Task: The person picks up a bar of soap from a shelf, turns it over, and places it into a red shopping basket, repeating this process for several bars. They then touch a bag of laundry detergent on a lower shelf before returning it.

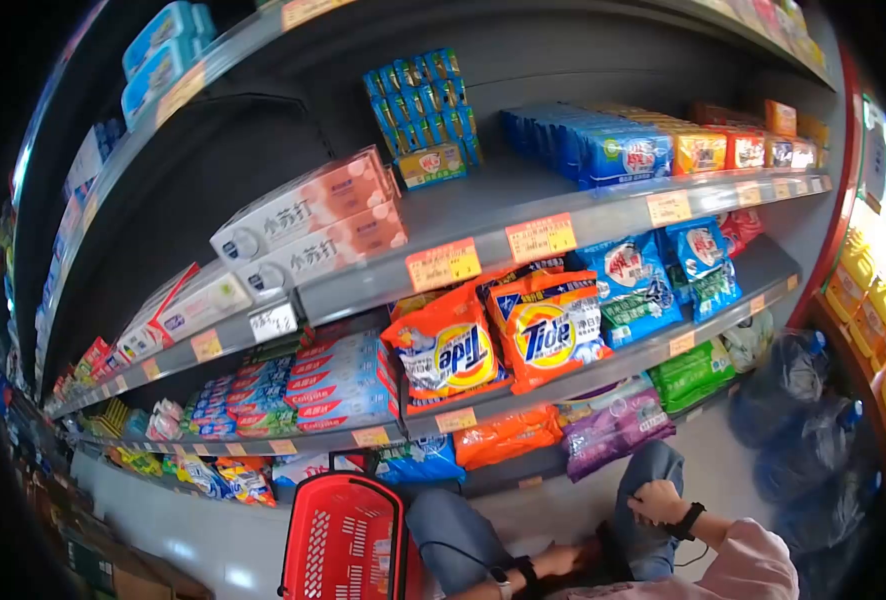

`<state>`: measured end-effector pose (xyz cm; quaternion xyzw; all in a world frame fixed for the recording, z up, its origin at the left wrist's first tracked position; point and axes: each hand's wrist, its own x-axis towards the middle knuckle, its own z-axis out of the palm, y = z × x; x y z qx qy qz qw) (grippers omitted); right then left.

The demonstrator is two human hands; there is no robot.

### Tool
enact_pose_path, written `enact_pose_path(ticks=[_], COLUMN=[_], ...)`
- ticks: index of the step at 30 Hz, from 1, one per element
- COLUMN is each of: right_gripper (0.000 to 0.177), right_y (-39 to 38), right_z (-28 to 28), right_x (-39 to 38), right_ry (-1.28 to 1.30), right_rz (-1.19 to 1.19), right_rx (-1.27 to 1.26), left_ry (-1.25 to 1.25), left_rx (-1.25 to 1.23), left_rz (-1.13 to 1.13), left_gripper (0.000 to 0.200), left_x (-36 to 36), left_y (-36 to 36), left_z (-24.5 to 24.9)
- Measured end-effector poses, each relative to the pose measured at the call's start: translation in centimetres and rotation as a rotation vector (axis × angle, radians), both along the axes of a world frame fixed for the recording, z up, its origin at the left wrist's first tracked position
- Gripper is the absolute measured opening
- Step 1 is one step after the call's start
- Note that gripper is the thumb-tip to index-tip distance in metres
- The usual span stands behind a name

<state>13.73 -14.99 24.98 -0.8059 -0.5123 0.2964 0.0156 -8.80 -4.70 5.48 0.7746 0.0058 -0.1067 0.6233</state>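
Observation:
My right hand [656,502] rests on my right knee, its fingers curled in with nothing visible in them. A dark watch band is round that wrist. My left hand [560,559] lies low between my legs; its fingers are partly hidden, and whether it holds anything cannot be made out. Beside my left leg stands a red shopping basket [308,515]. In front of my knees, the lower shelf holds two orange Tide detergent bags [548,330], with blue detergent bags [628,290] to their right. Neither hand touches these goods.
Pink and white boxes [313,215] and blue soap packs [623,155] fill parts of the shelf above. Colgate boxes [338,385] are stacked at left. Purple [618,430] and green bags [691,375] lie on the bottom shelf. Large wrapped water bottles [813,450] stand at right.

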Motion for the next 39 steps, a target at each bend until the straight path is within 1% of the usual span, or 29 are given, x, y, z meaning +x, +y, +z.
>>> enact_pose_path(ticks=[1,2,3,5,6,7,9,11,13,14,16,17,18,19,21,22,23,24,25,27,28,29,30,31,32,33,35,36,39], right_gripper=[0.037,0.033,0.033,0.022,0.019,0.019,0.019,0.018,0.015,0.015,0.017,0.017,0.018,0.02,0.024,0.026,0.028,0.035,0.035,0.037,0.037,0.039,0.041,0.041,0.041,0.042,0.042,0.043,0.042], right_y=[-0.7,-1.7,-2.7,-4.4,-5.2,-6.3,-7.5,-9.3,-11.0,-11.7,-13.0,-13.7,-14.2,-14.0,-13.4,-12.8,-12.1,-11.3,-10.6,-8.7,-8.1,-7.7,-7.2,-6.7,-6.3,-5.8,-4.9,-4.3,-2.2], right_z=[0.8,1.4,1.3,0.0,-0.6,0.1,2.9,5.5,6.8,6.9,6.9,6.8,6.6,6.3,5.8,5.7,5.6,5.0,5.0,5.8,5.7,5.2,4.9,5.0,5.3,5.5,5.0,4.6,3.6], right_x=[-0.6,-1.2,-1.6,-2.0,-2.1,-2.9,-5.0,-6.6,-7.6,-7.8,-8.1,-8.4,-8.5,-8.1,-7.3,-7.1,-7.2,-7.1,-7.0,-7.3,-7.0,-6.8,-6.7,-6.6,-6.5,-6.5,-5.7,-5.3,-4.3], right_ry=[0.082,0.166,0.155,0.411,0.465,0.459,0.557,0.61,0.712,0.713,0.522,0.521,0.528,0.529,0.534,0.629,0.727,0.777,0.779,0.75,0.75,0.839,0.929,0.927,0.968,1.013,1.055,1.083,1.078], right_rz=[-0.043,-0.084,-0.089,-0.111,-0.106,-0.117,-0.11,-0.132,-0.193,-0.196,-0.248,-0.255,-0.291,-0.317,-0.287,-0.37,-0.454,-0.455,-0.452,-0.381,-0.387,-0.422,-0.457,-0.466,-0.469,-0.47,-0.486,-0.504,-0.511], right_rx=[0.066,0.13,0.119,0.366,0.335,0.328,0.437,0.442,0.462,0.461,0.449,0.441,0.498,0.567,0.566,0.51,0.446,0.432,0.421,0.224,0.228,0.166,0.105,0.115,0.095,0.075,0.081,0.087,0.111], left_ry=[-0.177,-0.193,-0.209,-0.183,-0.182,-0.18,-0.265,-0.229,-0.27,-0.247,-0.221,-0.068,0.078,0.06,0.389,0.43,0.435,0.43,0.425,0.415,0.401,0.399,0.385,0.366,0.129,0.125,0.195,0.247,0.373], left_rx=[0.423,0.372,0.319,0.226,0.263,0.301,0.378,0.351,0.445,0.473,0.501,0.705,0.904,0.904,0.792,0.781,0.778,0.731,0.681,0.698,0.723,0.728,0.73,0.73,0.934,0.939,1.354,1.43,1.573], left_rz=[-0.101,-0.039,0.022,0.164,0.198,0.234,0.343,0.482,0.594,0.61,0.617,0.558,0.498,0.508,0.419,0.413,0.425,0.473,0.518,0.512,0.502,0.491,0.555,0.621,0.741,0.731,0.658,0.684,0.764], left_gripper=[0.042,0.04,0.038,0.039,0.042,0.045,0.045,0.044,0.044,0.047,0.049,0.06,0.071,0.071,0.095,0.108,0.108,0.109,0.11,0.111,0.111,0.111,0.11,0.109,0.122,0.122,0.134,0.109,0.107], left_x=[-0.4,-0.8,-1.2,-2.2,-3.2,-4.4,-6.8,-9.3,-11.6,-12.6,-14.8,-16.1,-16.7,-17.0,-17.4,-17.5,-17.6,-17.8,-17.9,-18.1,-18.1,-18.2,-18.3,-18.0,-18.4,-18.5,-19.0,-19.0,-17.9], left_y=[0.6,0.9,1.1,1.7,2.1,2.4,2.8,2.6,1.9,1.5,1.2,0.8,0.4,0.4,0.5,1.0,1.3,1.5,1.6,1.9,2.0,2.1,2.0,1.9,1.2,1.3,2.6,2.6,3.7], left_z=[2.6,6.0,9.7,15.5,18.0,20.2,23.2,25.4,26.1,26.2,25.4,24.0,23.4,23.2,23.9,23.3,23.3,23.4,23.5,22.9,22.6,22.6,22.7,22.0,19.0,16.0,12.0,12.4,13.7])
